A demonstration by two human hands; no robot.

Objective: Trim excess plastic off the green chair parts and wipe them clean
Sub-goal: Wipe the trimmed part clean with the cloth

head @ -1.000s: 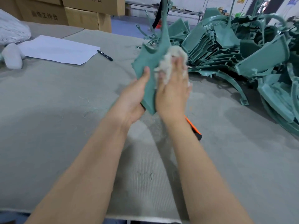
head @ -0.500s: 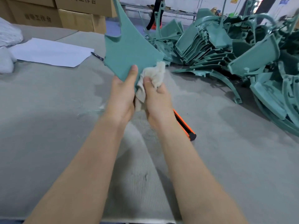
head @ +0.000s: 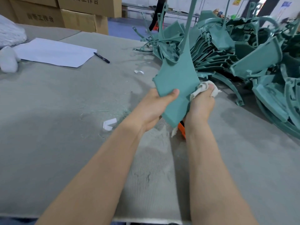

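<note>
While the left hand (head: 151, 108) grips one green chair part (head: 177, 82), the right hand (head: 200, 107) clutches one rag (head: 202, 88).

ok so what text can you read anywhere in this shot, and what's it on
"工作台": the end of a black printed line on the lower cardboard box; the characters before it are too blurred to read.
Upper cardboard box: black print, cut off by the frame's top edge, unreadable.
Yellow sign and blue sign in the background: too small and blurred.
White paper: no print visible.
</note>
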